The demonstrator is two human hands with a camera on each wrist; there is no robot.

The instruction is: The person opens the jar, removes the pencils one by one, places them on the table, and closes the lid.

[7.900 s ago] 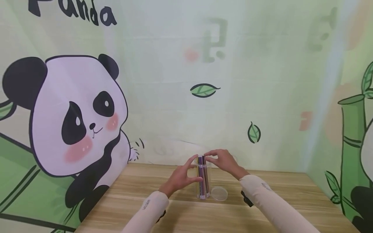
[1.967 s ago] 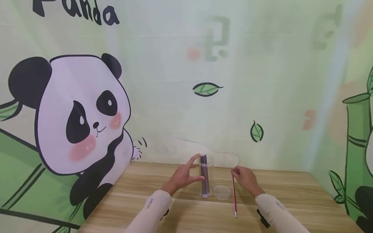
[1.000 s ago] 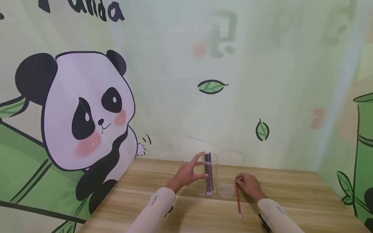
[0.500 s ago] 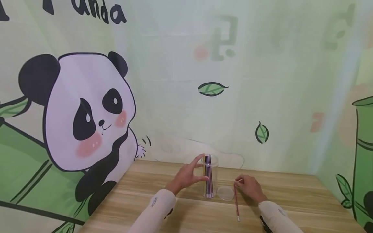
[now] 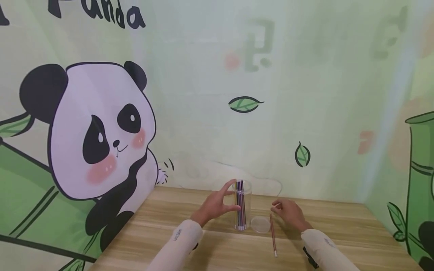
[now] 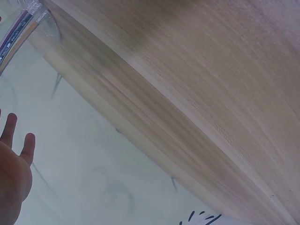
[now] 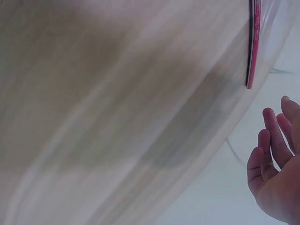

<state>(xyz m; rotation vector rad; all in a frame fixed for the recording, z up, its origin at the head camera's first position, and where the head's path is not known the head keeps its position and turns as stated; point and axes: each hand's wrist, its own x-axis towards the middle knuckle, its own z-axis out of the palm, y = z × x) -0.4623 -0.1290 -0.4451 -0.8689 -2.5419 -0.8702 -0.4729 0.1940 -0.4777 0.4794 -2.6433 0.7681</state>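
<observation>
My left hand (image 5: 213,205) holds a clear plastic jar (image 5: 248,207) from its left side, thumb across the front and index finger up at the rim. Inside the jar several dark pencils (image 5: 241,210) stand upright, bunched to the left; in the left wrist view their ends (image 6: 18,30) show at the upper left corner. A reddish pencil (image 5: 273,239) lies on the table to the right, eraser end toward me. Just beyond its far tip is my right hand (image 5: 288,214), fingers loosely bent. The right wrist view shows a gap between those fingers (image 7: 276,140) and the pencil (image 7: 253,47).
A round clear lid (image 5: 260,224) lies flat on the table between the jar and the loose pencil. The wood-grain table (image 5: 234,250) runs back to a panda-print cloth backdrop (image 5: 203,131).
Earlier my right hand was at the jar's mouth, then held the reddish pencil to the right of it. It has lowered the pencil and let go. My left hand stays on the jar.
</observation>
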